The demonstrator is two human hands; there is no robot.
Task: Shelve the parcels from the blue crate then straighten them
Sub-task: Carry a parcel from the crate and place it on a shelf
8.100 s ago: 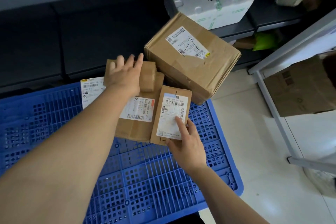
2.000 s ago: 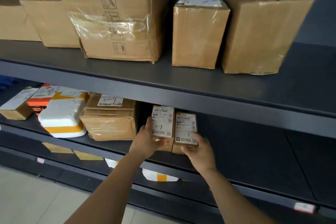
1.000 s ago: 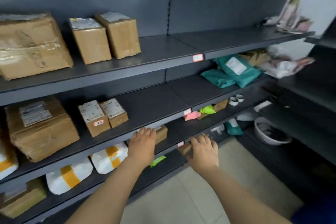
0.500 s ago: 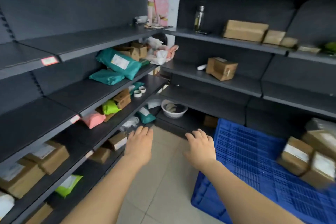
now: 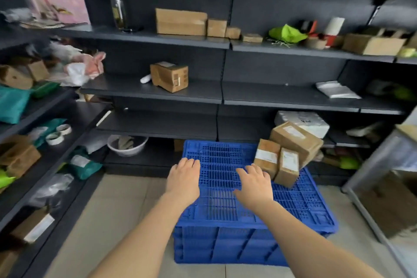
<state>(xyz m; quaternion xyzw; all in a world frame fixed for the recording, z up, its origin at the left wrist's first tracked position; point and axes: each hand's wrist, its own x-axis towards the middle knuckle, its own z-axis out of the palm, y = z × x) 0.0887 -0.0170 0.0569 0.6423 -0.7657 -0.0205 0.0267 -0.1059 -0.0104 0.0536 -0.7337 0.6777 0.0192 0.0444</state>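
parcels (image 5: 287, 170): three brown boxes bunched at 2 o'clock on the crate top.
blue crate (image 5: 225, 244): on the floor, dark shelves (image 5: 158, 95) at its 12 o'clock.
right hand (image 5: 255, 185): empty, fingers spread, palm down; parcels just beside, at its 1 o'clock.
left hand (image 5: 184, 181): empty, fingers relaxed, palm down over the crate's 9 o'clock edge.

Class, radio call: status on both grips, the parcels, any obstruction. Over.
Open and empty: left grip, right grip, above blue crate. Three brown parcels on its far right corner. Nothing in the way.
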